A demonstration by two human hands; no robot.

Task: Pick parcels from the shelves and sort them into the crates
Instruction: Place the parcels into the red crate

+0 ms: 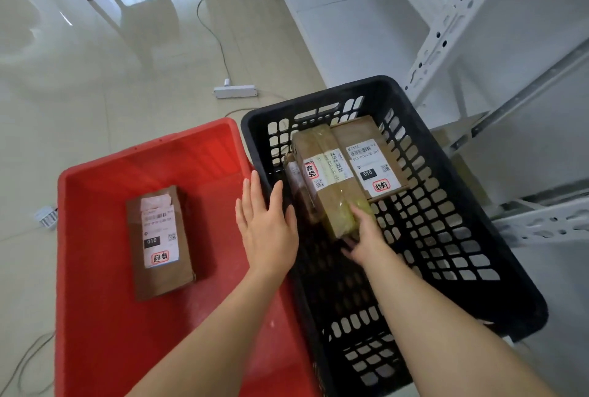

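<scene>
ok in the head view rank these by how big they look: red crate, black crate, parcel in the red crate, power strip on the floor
1 and 2. black crate and red crate: look alike, and the red one is cut off by the frame, so no ranking
3. parcel
4. power strip, though it lies farther from the camera

We see a bright, evenly daylit scene with window glare streaking the glossy floor (95,30) toward eleven o'clock, soft short shadows inside the red crate (95,317), slight overall softness, and wide-angle bending of the white shelf frame (478,30) toward two o'clock.
</scene>
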